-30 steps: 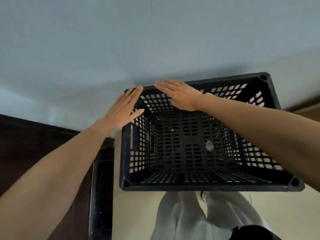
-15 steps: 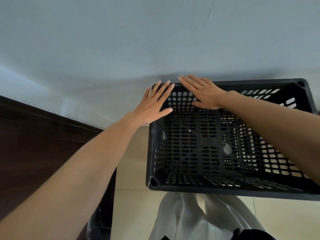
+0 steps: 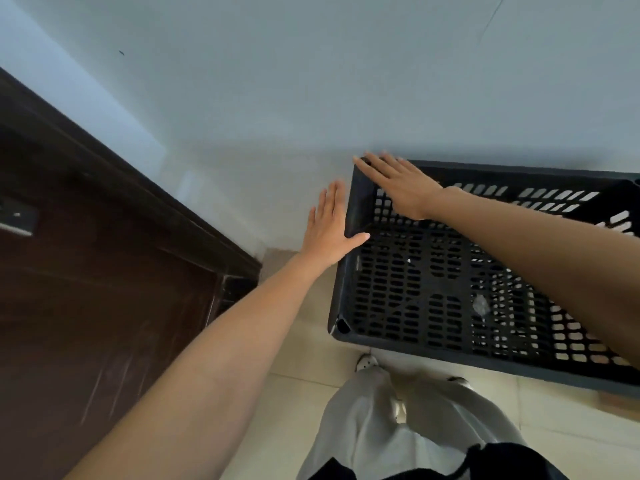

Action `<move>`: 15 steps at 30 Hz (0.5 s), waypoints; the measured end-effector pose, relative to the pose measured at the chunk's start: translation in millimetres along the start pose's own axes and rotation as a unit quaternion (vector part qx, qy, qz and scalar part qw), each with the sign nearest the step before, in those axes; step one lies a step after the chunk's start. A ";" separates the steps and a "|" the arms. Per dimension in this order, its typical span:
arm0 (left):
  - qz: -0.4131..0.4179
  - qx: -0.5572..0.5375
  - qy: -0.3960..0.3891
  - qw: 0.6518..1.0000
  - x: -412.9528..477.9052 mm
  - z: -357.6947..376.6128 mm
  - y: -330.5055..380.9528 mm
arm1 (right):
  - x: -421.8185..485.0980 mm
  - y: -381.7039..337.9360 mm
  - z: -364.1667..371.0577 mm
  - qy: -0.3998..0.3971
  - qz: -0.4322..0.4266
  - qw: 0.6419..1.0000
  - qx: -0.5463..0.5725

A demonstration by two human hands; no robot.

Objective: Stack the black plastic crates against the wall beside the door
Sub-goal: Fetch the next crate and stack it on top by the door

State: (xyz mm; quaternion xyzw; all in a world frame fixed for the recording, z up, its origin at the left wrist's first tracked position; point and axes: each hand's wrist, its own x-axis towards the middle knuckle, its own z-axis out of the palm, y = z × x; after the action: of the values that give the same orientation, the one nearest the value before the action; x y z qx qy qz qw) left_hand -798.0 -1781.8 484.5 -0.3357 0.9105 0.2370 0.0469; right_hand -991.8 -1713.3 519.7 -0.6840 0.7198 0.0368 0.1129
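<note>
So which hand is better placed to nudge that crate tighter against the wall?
Probably the right hand: it lies flat on the crate's far rim beside the wall. The left hand presses the outer side, suiting sideways pushes.

Pale cream tiled floor (image 3: 304, 386), glossy, w/ thin grout lines, runs from the dark brown wooden door (image 3: 104, 306) at left to the light grey-blue painted wall (image 3: 311, 81) at the far side. Black perforated plastic crate (image 3: 433, 289) sits above the floor, far rim right up against the wall; can't tell what's under it, base hidden. Directly on the tiles: person's two feet in light shoes (image 3: 367, 362), just beside the crate's near edge, below grey trouser legs (image 3: 398, 427).
</note>
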 end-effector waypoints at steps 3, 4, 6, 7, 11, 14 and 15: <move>-0.063 -0.053 0.013 0.997 -23.8 10.2 8.2 | 9.5 -31.5 9.9 0.013 -0.061 0.997 -0.048; -0.070 -0.059 0.015 0.996 -30.9 15.4 13.2 | 10.1 -38.8 15.0 0.010 -0.076 0.995 -0.064; -0.100 -0.095 0.021 0.990 -44.7 28.7 23.6 | 8.4 -49.6 27.3 -0.013 -0.094 0.992 -0.087; -0.119 -0.123 0.025 0.985 -50.3 35.2 27.7 | 7.6 -52.6 31.5 -0.030 -0.093 0.992 -0.085; -0.166 -0.142 0.046 0.975 -54.4 42.6 33.3 | 13.2 -52.4 31.9 -0.054 -0.082 0.992 -0.078; -0.178 -0.117 0.055 0.976 -53.0 43.7 34.6 | 12.7 -52.9 36.6 -0.048 -0.073 0.993 -0.081; -0.180 -0.113 0.053 0.976 -53.3 43.8 35.3 | 11.9 -54.3 37.9 -0.041 -0.066 0.994 -0.079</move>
State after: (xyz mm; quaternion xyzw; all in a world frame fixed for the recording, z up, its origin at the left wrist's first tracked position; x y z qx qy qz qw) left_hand -782.5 -1706.7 473.0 -0.5097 0.8036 0.3073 0.0021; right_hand -934.1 -1720.4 485.8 -0.7345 0.6629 0.1140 0.0900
